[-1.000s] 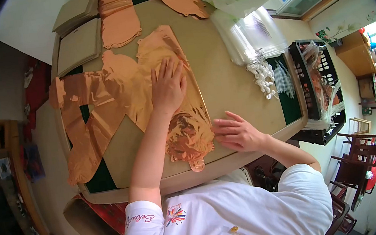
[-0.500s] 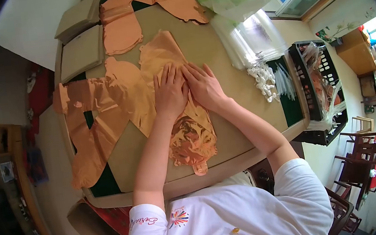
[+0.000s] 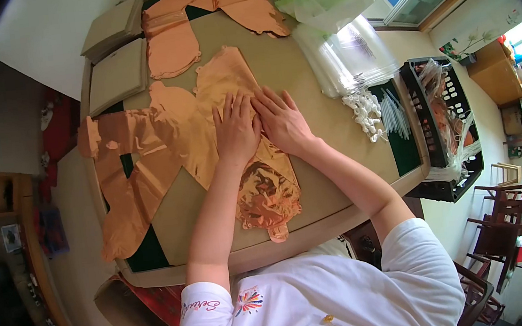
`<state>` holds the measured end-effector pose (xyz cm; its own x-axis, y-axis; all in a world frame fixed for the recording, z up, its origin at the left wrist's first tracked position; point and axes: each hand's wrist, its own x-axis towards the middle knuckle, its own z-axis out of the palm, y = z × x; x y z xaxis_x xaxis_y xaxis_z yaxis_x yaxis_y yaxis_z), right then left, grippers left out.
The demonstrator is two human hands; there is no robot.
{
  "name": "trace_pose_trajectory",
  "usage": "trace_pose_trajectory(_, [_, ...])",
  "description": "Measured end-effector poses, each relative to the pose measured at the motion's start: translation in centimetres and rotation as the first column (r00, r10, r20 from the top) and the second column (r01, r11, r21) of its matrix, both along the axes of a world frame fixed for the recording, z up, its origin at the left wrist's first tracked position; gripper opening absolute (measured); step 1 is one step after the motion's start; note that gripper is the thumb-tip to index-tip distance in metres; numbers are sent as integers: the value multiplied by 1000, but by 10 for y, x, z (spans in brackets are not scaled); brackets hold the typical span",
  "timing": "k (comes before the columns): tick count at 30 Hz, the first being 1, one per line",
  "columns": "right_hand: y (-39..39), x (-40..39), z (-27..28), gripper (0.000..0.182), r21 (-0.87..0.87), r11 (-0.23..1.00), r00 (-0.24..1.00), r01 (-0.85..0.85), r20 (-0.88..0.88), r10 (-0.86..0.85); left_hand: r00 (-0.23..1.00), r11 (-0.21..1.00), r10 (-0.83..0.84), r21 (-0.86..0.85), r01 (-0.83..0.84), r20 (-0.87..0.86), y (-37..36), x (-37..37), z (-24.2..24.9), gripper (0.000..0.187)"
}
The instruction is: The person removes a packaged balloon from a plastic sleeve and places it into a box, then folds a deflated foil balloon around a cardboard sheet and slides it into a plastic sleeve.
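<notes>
Under both my hands lies a flat, uninflated copper-coloured foil balloon (image 3: 269,194). Its upper part is smooth, while the part nearest me is crumpled and ends in a small tab. My left hand (image 3: 238,128) rests palm down on the balloon's middle, fingers stretched out. Beside it, my right hand (image 3: 283,122) presses flat on the foil's right edge, and the two hands meet at the thumbs. To the left, another flat foil balloon (image 3: 142,189) spreads out, touching the first one.
More copper foil (image 3: 173,41) lies at the table's far side. Brownish flat stacks (image 3: 117,76) sit at the far left. On the right are clear plastic bags (image 3: 349,56), white curled pieces (image 3: 365,116), thin white sticks (image 3: 395,112) and a black crate (image 3: 423,119).
My hands stay flat on the foil in nearly the same place. The view has shifted very slightly.
</notes>
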<state>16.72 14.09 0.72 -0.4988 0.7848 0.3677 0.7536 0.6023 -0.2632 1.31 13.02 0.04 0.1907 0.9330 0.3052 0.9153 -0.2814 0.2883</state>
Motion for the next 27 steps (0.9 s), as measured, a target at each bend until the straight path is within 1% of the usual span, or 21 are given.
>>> trace_pose_trajectory(5, [-1,-1,2,47,-40,999,1000,2,-25,-3,999,1000,1,7,-1,34,1,-1,0,44])
trace_pose_trajectory(8, [1,0,-3,46,-30,1000,999,-1,-36,0,999,996,22,-84,-18,49,8,-1,8,41])
trace_pose_trajectory(11, [1,-1,-2,47,-45,999,1000,5,-26,-6,996,996,-86,-10,86,8,19,-3,20,41])
trace_pose_trajectory(14, [1,-1,-4,47,-24,1000,1000,16,-9,-16,993,989,-119,-81,119,11,32,-9,12,42])
trace_pose_trajectory(17, [0,0,-2,47,-33,999,999,32,-29,-33,991,986,-131,-99,133,24,32,-12,10,42])
trace_pose_trajectory(20, [-1,0,0,46,-53,998,999,15,-46,-18,986,973,-141,-170,156,94,31,-13,17,44])
trace_pose_trajectory(23, [1,0,-5,47,-50,999,999,10,-40,-12,977,975,-206,-93,201,-52,32,-14,32,45])
trace_pose_trajectory(26, [2,0,-5,49,-71,997,1000,8,-29,-10,956,965,-257,-88,246,-145,47,-17,26,49])
trace_pose_trajectory(27, [2,1,-5,47,-45,999,999,26,-31,-27,952,962,-265,-109,250,-155,53,-17,25,51])
